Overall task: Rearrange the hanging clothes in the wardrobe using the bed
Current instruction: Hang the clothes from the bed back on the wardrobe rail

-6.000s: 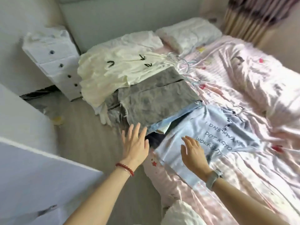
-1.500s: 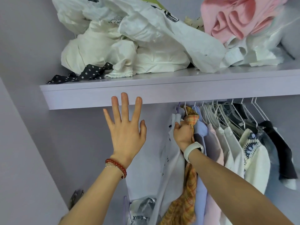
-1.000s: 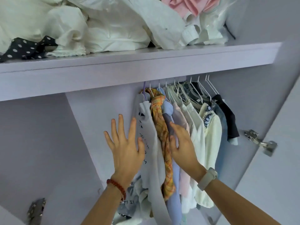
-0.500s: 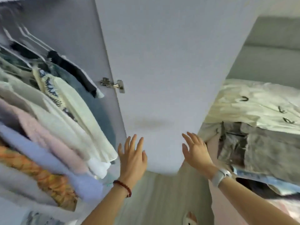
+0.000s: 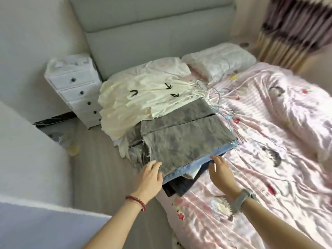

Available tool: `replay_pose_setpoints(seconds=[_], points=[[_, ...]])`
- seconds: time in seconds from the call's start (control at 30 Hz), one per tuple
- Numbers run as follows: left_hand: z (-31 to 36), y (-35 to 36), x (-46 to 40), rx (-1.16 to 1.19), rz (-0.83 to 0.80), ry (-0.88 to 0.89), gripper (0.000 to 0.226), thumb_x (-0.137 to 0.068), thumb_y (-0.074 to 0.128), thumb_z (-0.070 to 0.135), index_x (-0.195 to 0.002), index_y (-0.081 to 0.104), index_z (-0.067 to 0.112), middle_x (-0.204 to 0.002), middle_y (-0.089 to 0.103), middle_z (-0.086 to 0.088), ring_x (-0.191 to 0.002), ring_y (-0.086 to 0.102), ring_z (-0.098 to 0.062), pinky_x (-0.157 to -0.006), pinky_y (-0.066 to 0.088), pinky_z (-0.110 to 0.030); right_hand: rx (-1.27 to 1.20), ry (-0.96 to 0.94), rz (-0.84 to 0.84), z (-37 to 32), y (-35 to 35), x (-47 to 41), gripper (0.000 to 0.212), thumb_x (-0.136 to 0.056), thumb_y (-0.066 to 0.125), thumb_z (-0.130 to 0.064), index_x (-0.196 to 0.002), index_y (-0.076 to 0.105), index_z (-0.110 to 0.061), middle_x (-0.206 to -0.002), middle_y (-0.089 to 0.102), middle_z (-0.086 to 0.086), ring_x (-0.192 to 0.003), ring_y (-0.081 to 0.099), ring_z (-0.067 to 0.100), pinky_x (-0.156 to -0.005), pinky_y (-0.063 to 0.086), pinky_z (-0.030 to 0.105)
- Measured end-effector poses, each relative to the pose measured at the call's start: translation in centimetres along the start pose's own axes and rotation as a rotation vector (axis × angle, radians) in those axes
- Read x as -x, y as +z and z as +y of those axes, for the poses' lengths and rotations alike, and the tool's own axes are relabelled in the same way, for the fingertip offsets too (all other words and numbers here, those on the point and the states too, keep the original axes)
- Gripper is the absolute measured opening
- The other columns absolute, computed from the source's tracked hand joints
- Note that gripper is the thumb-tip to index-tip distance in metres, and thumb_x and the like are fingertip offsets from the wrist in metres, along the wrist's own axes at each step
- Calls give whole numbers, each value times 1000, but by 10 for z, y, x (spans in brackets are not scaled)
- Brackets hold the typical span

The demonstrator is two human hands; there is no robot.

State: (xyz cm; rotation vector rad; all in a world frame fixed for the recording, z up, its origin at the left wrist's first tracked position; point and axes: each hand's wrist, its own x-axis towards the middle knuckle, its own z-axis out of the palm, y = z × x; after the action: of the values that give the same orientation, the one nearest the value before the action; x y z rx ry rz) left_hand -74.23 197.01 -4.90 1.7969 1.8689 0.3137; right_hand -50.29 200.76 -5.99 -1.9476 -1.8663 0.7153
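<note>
Pink-sheeted bed (image 5: 269,159) beside white drawers (image 5: 77,87), grey garment (image 5: 179,139) atop stack, long axis toward headboard, left hand (image 5: 150,178) and right hand (image 5: 221,171) fingers loosely spread at its near edge, holding nothing

Two bare forearms, no sleeves in view. Left hand (image 5: 150,178): thin bracelet (image 5: 136,202) of small dark-red beads round the wrist. Right hand (image 5: 221,174): pale grey smartwatch (image 5: 244,198) w/ matching band, face not visible; nails short, no rings seen on either hand
</note>
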Motion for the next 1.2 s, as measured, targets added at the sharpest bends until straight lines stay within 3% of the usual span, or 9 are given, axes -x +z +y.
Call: replay_pose_setpoints(seconds=[0.2, 0.33, 0.43, 0.5, 0.6, 0.73, 0.9, 1.07, 1.2], points=[[85, 65, -127, -101, -170, 82, 45, -97, 36, 25, -141, 31, 20, -151, 22, 1, -134, 28, -18, -105, 33, -35, -68, 238, 77, 108, -44, -94, 33, -90, 42, -1, -122, 48, 6, -119, 54, 28, -112, 49, 39, -92, 34, 38], [119, 112, -191, -188, -201, 137, 52, -97, 35, 30, -146, 17, 24, -156, 6, 3, -142, 7, -18, -111, 20, -40, -157, 324, 115, 156, -52, -163, 27, -92, 38, -3, -112, 54, 5, -109, 59, 23, -97, 55, 35, -75, 39, 35], [135, 144, -231, -256, -236, 171, 61, -95, 36, 42, -146, 3, 34, -156, -8, 6, -142, -10, -20, -112, 9, -50, -188, 366, 86, 181, -52, -217, 21, -93, 35, -6, -85, 54, -3, -82, 56, 15, -72, 52, 27, -54, 31, 30], [134, 164, -248, -282, -297, 148, 64, -94, 36, 48, -145, -2, 39, -155, -12, 6, -142, -15, -22, -110, 3, -58, -243, 416, 26, 195, -44, -243, 23, -91, 34, -7, -72, 47, -6, -70, 50, 9, -60, 45, 19, -51, 32, 25], [125, 189, -255, -290, -337, 101, 61, -94, 34, 51, -143, -2, 44, -155, -11, 9, -142, -15, -21, -109, 4, -60, -439, 554, -59, 208, -29, -274, 31, -87, 36, -6, -58, 37, -14, -60, 38, 3, -56, 36, 15, -53, 27, 28], [123, 202, -259, -277, -321, 105, 56, -96, 32, 47, -143, 3, 45, -156, -6, 11, -142, -12, -19, -111, 9, -58, -773, 776, 3, 217, -26, -305, 31, -86, 43, -8, -56, 41, -15, -60, 37, 4, -53, 36, 15, -50, 26, 25], [118, 200, -261, -276, -365, 103, 53, -97, 31, 44, -144, 5, 44, -155, -7, 12, -142, -13, -18, -111, 8, -56, -653, 602, 176, 205, -16, -301, 39, -91, 43, -33, -59, 31, -16, -60, 34, 4, -53, 32, 15, -53, 24, 29], [112, 192, -247, -214, -480, 116, 50, -98, 31, 40, -144, 11, 43, -155, -8, 13, -142, -13, -16, -113, 11, -55, -549, 550, 380, 177, -19, -259, 34, -97, 33, -28, -67, 37, -12, -58, 37, -6, -54, 35, 6, -54, 16, 30], [108, 179, -224, -102, -548, 105, 47, -98, 35, 37, -143, 22, 39, -155, 2, 12, -143, -5, -15, -114, 19, -42, -562, 508, 439, 157, -21, -206, 36, -97, 33, -26, -63, 34, -15, -58, 37, -3, -53, 34, 9, -52, 26, 31]])
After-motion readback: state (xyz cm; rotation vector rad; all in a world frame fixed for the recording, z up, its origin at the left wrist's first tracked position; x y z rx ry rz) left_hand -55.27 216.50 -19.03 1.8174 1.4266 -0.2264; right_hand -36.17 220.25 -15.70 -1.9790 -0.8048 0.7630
